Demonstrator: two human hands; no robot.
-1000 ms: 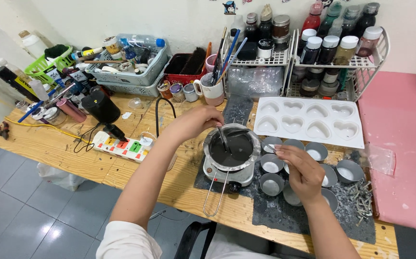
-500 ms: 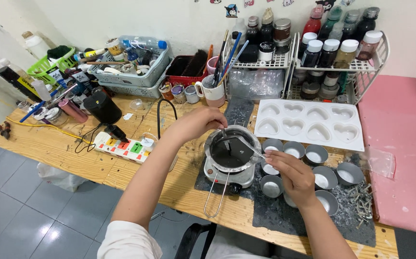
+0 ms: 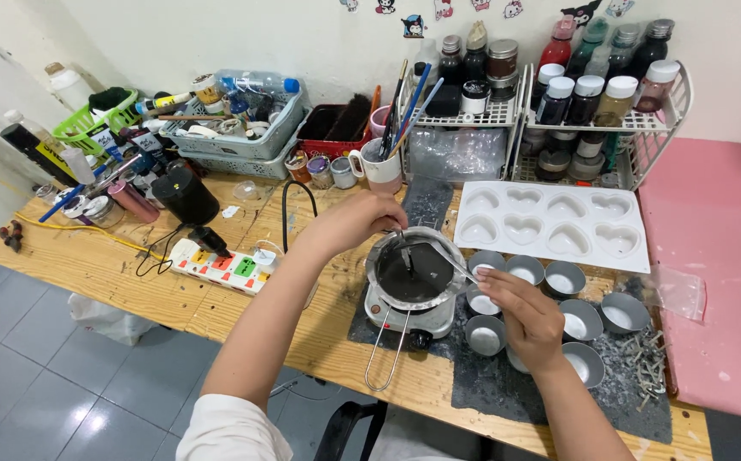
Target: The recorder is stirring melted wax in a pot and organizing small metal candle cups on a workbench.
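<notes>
A wooden table point(image 3: 88, 265) stands against a white wall, over a grey tiled floor. At its left end sit a green basket point(image 3: 101, 119) and a grey basket point(image 3: 242, 141) crowded with tubes and bottles, with a white power strip point(image 3: 221, 265) lying in front of them. A white mug point(image 3: 381, 166) holds paintbrushes. The left hand point(image 3: 362, 218) reaches from the left to the far rim of a metal melting pot point(image 3: 409, 269), fingers pinched narrow around a thin tool dipped into the dark liquid inside. The pot sits on a small electric burner point(image 3: 409, 318) on a dark mat point(image 3: 490, 376). The right hand point(image 3: 528, 316) grips a slim metal stirrer point(image 3: 447, 260), whose long axis runs from the hand up and left, its tip pointing into the pot. Just beside it, small round tins point(image 3: 579, 320) hold white wax. A white heart-shaped mould point(image 3: 550, 222) lies behind, below wire racks point(image 3: 644, 119) of dye bottles.
</notes>
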